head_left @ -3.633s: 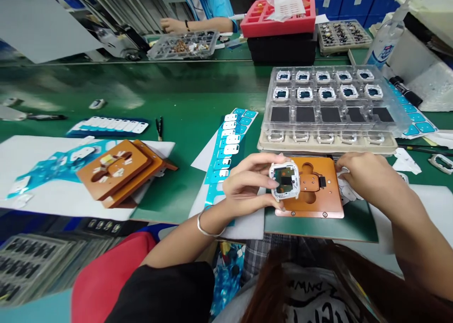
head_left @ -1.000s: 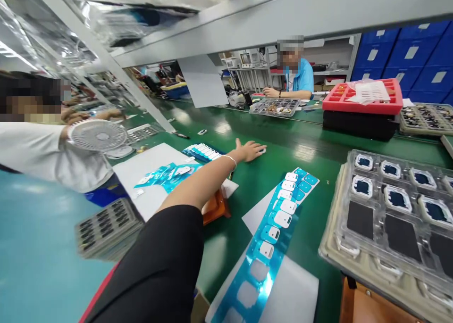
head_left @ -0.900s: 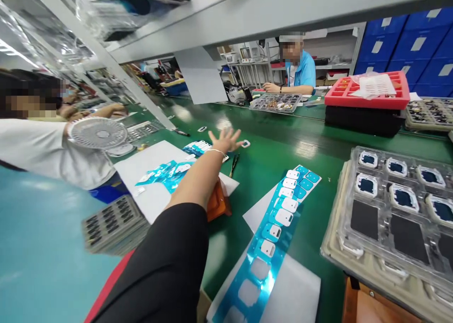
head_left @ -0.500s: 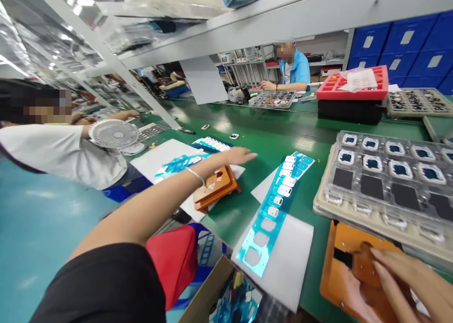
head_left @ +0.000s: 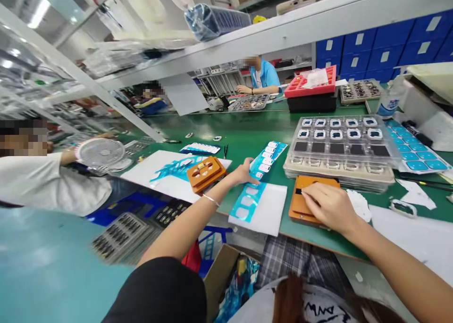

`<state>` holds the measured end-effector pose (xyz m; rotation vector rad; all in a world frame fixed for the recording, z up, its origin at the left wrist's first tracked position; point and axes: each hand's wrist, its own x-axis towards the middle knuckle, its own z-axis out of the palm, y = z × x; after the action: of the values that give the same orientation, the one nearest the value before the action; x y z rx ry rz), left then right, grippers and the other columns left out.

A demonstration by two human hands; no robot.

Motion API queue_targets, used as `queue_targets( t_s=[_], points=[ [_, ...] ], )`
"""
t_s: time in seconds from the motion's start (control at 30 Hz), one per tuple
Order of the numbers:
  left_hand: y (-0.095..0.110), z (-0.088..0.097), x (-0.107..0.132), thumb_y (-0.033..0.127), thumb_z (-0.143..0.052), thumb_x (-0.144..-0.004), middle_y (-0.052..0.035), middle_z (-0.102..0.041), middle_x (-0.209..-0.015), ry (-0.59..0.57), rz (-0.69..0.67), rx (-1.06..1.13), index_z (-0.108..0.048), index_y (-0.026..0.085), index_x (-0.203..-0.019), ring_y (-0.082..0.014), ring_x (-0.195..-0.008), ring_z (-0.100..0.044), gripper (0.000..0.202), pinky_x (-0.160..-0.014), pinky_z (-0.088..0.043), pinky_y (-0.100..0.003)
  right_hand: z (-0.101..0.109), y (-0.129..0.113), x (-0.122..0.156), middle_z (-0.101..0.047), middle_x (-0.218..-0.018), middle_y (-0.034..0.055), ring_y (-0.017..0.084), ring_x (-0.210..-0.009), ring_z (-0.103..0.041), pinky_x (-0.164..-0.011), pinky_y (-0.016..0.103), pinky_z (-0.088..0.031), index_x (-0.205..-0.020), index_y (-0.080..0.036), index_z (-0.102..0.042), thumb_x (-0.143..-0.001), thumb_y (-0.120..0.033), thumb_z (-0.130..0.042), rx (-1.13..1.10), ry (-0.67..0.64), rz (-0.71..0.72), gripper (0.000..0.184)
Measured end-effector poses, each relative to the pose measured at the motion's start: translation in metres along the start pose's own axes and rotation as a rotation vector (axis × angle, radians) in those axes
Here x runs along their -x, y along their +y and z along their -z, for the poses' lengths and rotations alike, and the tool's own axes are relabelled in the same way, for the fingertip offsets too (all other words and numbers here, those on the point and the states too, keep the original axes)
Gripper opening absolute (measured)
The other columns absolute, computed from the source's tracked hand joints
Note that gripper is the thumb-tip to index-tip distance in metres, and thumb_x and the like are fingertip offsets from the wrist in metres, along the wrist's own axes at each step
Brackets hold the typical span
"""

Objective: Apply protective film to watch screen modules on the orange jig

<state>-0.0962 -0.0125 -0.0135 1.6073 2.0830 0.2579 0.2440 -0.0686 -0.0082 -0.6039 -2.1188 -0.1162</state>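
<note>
The blue sticker strip (head_left: 266,157) is being touched at its near edge by the left hand (head_left: 244,173). Its fingers are being held loosely bent, and it cannot be told whether the strip is being pinched. The orange plate (head_left: 296,209) is being covered by the right hand (head_left: 327,205), with the fingers laid flat, a little spread, and nothing gripped. Just past the right fingertips, a stack of clear trays (head_left: 339,146) is being kept on the green table (head_left: 247,134).

My left hand (head_left: 244,174) is stretched far out ahead, fingers loose and uncurled. My right hand (head_left: 327,207) lies palm-down, fingers flat, pointing left.
</note>
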Motion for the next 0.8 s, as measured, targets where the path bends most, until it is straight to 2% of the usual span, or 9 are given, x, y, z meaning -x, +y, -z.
queue_targets(
  t_s=[0.07, 0.17, 0.23, 0.37, 0.47, 0.6, 0.67, 0.73, 0.8],
  points=[
    [0.001, 0.002, -0.002, 0.033, -0.09, -0.06, -0.0132, -0.065, -0.12, 0.043, 0.018, 0.0, -0.036, 0.015, -0.143, -0.0327, -0.115, -0.063, 0.101, -0.093, -0.054, -0.039, 0.0, 0.003, 0.001, -0.076, -0.079, 0.0038, 0.016, -0.067, -0.07, -0.061, 0.027, -0.051, -0.084, -0.017, -0.07, -0.098, -0.014, -0.048, 0.008, -0.014, -0.014, 0.026],
    [0.003, 0.005, -0.001, 0.033, -0.076, -0.083, -0.0113, -0.063, -0.124, 0.087, 0.032, -0.02, -0.05, 0.016, -0.134, -0.0275, -0.115, -0.062, 0.06, -0.095, -0.055, -0.044, -0.001, 0.005, 0.002, -0.076, -0.082, 0.0033, 0.016, -0.069, -0.07, -0.061, 0.028, -0.049, -0.084, -0.017, -0.071, -0.097, -0.014, -0.049, 0.023, -0.023, -0.023, 0.026],
    [0.005, 0.006, 0.0, 0.032, -0.066, -0.093, -0.0102, -0.062, -0.125, 0.085, 0.04, -0.013, -0.055, 0.016, -0.131, -0.0241, -0.111, -0.063, 0.042, -0.091, -0.057, -0.044, -0.001, 0.005, 0.002, -0.076, -0.08, 0.0027, 0.015, -0.067, -0.069, -0.06, 0.028, -0.047, -0.083, -0.017, -0.071, -0.097, -0.015, -0.049, 0.034, -0.027, -0.023, 0.026],
    [0.009, 0.007, 0.005, 0.033, -0.063, -0.096, -0.0094, -0.063, -0.121, 0.064, 0.087, -0.001, -0.056, 0.016, -0.129, -0.0196, -0.098, -0.067, 0.037, -0.081, -0.061, -0.038, -0.003, 0.006, 0.003, -0.075, -0.077, 0.0021, 0.015, -0.065, -0.068, -0.059, 0.028, -0.044, -0.081, -0.018, -0.071, -0.098, -0.017, -0.048, 0.057, -0.033, -0.023, 0.028],
    [0.011, 0.011, 0.007, 0.034, -0.062, -0.096, -0.0097, -0.063, -0.123, 0.084, 0.115, -0.039, -0.058, 0.016, -0.127, -0.0202, -0.101, -0.067, 0.036, -0.084, -0.06, -0.039, -0.004, 0.008, 0.003, -0.075, -0.077, 0.0026, 0.016, -0.064, -0.067, -0.057, 0.029, -0.042, -0.08, -0.017, -0.071, -0.097, -0.017, -0.049, 0.074, -0.032, -0.028, 0.028],
    [0.015, 0.025, 0.012, 0.035, -0.067, -0.092, -0.01, -0.066, -0.122, 0.16, 0.135, -0.134, -0.065, 0.015, -0.114, -0.0238, -0.112, -0.064, 0.031, -0.097, -0.054, -0.045, -0.002, 0.01, 0.002, -0.076, -0.08, 0.0036, 0.016, -0.065, -0.068, -0.058, 0.029, -0.044, -0.081, -0.017, -0.071, -0.097, -0.015, -0.049, 0.078, -0.028, -0.041, 0.027],
    [0.02, 0.031, 0.016, 0.035, -0.077, -0.082, -0.0112, -0.073, -0.11, 0.19, 0.13, -0.153, -0.071, 0.013, -0.1, -0.0281, -0.114, -0.065, 0.029, -0.099, -0.052, -0.042, -0.001, 0.01, 0.002, -0.077, -0.083, 0.0042, 0.017, -0.068, -0.069, -0.061, 0.028, -0.046, -0.083, -0.017, -0.07, -0.097, -0.015, -0.049, 0.069, -0.026, -0.048, 0.026],
    [0.025, 0.035, 0.021, 0.031, -0.087, -0.066, -0.0108, -0.076, -0.088, 0.191, 0.122, -0.136, -0.075, 0.015, -0.083, -0.0325, -0.106, -0.068, 0.026, -0.091, -0.053, -0.036, 0.0, 0.009, 0.001, -0.076, -0.083, 0.0049, 0.017, -0.069, -0.069, -0.063, 0.028, -0.049, -0.085, -0.017, -0.07, -0.098, -0.015, -0.049, 0.05, -0.029, -0.044, 0.025],
    [0.032, 0.033, 0.029, 0.024, -0.091, -0.053, -0.0076, -0.073, -0.066, 0.163, 0.102, -0.086, -0.074, 0.017, -0.069, -0.0324, -0.09, -0.072, 0.024, -0.078, -0.053, -0.032, 0.0, 0.008, 0.001, -0.075, -0.083, 0.0054, 0.017, -0.07, -0.069, -0.064, 0.028, -0.051, -0.088, -0.016, -0.07, -0.099, -0.016, -0.048, 0.017, -0.044, -0.021, 0.024]
  ],
)
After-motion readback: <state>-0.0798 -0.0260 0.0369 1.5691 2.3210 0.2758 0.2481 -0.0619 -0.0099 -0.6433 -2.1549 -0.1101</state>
